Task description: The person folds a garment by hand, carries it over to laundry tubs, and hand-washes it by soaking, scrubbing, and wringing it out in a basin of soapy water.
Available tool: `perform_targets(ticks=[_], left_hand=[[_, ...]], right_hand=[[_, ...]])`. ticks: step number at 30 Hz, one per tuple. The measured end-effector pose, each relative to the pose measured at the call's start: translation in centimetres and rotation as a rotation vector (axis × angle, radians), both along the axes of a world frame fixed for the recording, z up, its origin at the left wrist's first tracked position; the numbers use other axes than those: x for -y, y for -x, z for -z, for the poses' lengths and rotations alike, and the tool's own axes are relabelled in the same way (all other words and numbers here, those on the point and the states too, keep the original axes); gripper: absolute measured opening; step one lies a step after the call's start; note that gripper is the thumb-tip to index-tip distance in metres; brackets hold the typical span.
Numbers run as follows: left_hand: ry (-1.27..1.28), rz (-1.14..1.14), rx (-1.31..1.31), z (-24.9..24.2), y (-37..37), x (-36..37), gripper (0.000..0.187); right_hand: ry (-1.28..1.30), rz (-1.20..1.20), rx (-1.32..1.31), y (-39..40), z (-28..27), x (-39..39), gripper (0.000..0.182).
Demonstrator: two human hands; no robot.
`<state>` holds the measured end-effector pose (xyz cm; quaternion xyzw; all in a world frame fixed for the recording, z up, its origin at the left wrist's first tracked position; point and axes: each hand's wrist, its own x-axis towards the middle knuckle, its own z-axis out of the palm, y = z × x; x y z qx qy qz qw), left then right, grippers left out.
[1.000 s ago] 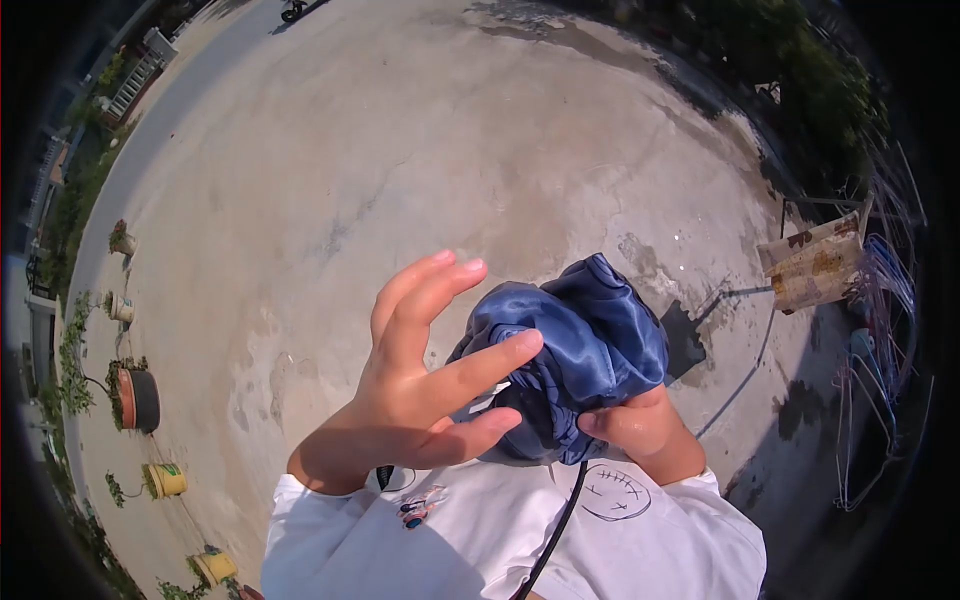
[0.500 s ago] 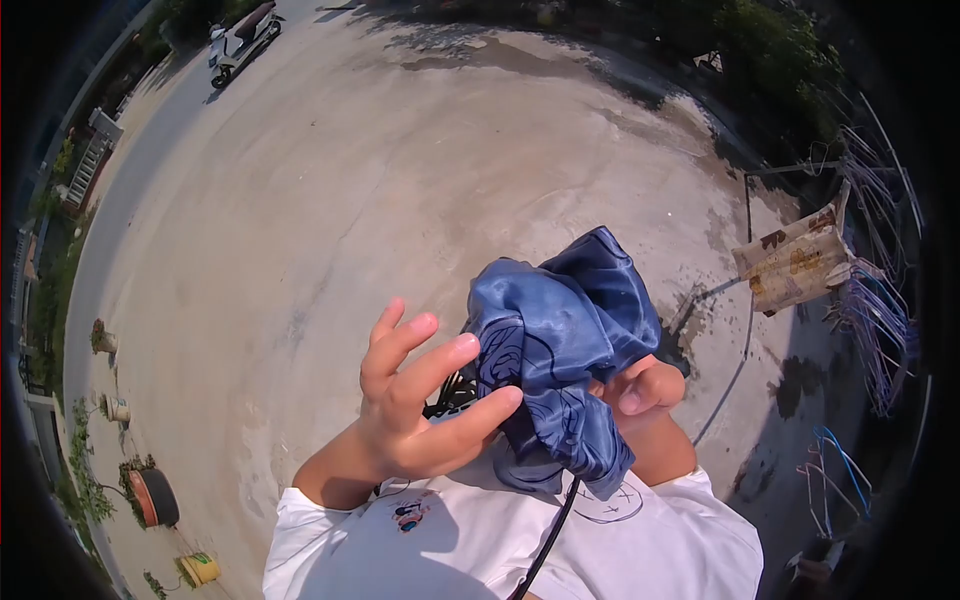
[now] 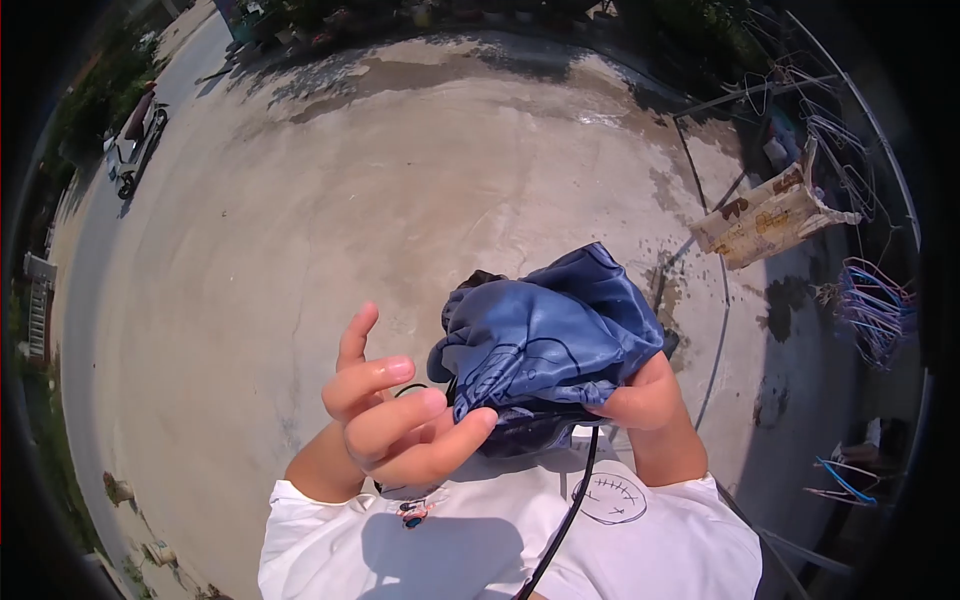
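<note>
A bunched, shiny blue satin cloth [image 3: 545,325] with dark line drawings hangs between my hands in front of my chest. My right hand [image 3: 645,395] grips its lower right side, thumb over the fabric and the other fingers hidden beneath. At the lower left edge, my left hand [image 3: 405,420] pinches a bit of the cloth between thumb and forefinger, its other fingers curled loosely apart. Darker folds show along the cloth's underside. A black cord [image 3: 570,515] runs from below the cloth down over my white shirt [image 3: 440,560].
Concrete ground [image 3: 280,250] spreads around me. To the right, a stained, pale cloth [image 3: 770,220] hangs on a rack beside bunched clothes hangers [image 3: 872,310]. A scooter [image 3: 135,145] stands at the far left, and potted plants [image 3: 118,488] line the lower left.
The cloth has been turned and spread wider, its patterned part now lower. My left hand has shifted left and down, closing on the cloth's edge. The view has swung right.
</note>
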<state>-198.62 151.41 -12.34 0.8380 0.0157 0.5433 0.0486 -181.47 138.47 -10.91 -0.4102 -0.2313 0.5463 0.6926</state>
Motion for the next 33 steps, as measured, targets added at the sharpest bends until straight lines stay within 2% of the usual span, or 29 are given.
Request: perform_targets(ticks=[1, 3, 5, 9, 13, 19, 22, 23, 26, 29, 33], left_hand=[[-0.009, 0.03, -0.036, -0.4, -1.0, -1.3, 0.026], [-0.044, 0.068, -0.074, -0.5, -2.9, -3.3, 0.028], [-0.058, 0.101, -0.082, -0.4, -5.7, -5.0, 0.029], [0.005, 0.153, -0.124, 0.2, -11.8, -7.0, 0.03], [0.058, 0.247, -0.099, 0.2, -18.7, -7.7, 0.03], [0.053, 0.437, -0.136, -1.0, -27.4, -8.3, 0.027], [0.05, 0.591, -0.216, -1.5, -31.0, -8.8, 0.027], [0.048, 0.643, -0.24, -1.7, -32.3, -9.0, 0.027], [0.263, 0.942, -0.341, -2.5, -36.2, -10.3, 0.03], [0.598, 1.024, -0.332, -1.9, -40.1, -11.4, 0.034], [0.416, 1.106, -0.417, -3.8, -46.8, -13.5, 0.043]], right_hand=[[0.057, 0.022, 0.005, -1.1, 0.3, -0.3, 0.076], [0.033, 0.009, -0.159, -3.5, 0.6, -0.4, 0.07], [0.038, 0.008, -0.197, -6.1, 0.9, -1.0, 0.067], [-0.1, 0.027, -0.463, -11.8, 1.4, -3.2, 0.069], [-0.076, 0.092, -0.438, -17.0, 1.0, -4.5, 0.082], [-0.098, 0.197, -0.384, -23.2, 0.3, -3.9, 0.089], [-0.282, 0.175, -0.53, -25.2, 0.5, -3.1, 0.084], [-0.283, 0.202, -0.497, -25.9, 0.6, -2.9, 0.084], [-0.275, 0.264, -0.43, -27.8, 1.1, -2.5, 0.085], [-0.276, 0.315, -0.391, -29.7, 0.7, -2.6, 0.087], [-0.284, 0.45, -0.357, -32.4, 0.1, -4.0, 0.09]])
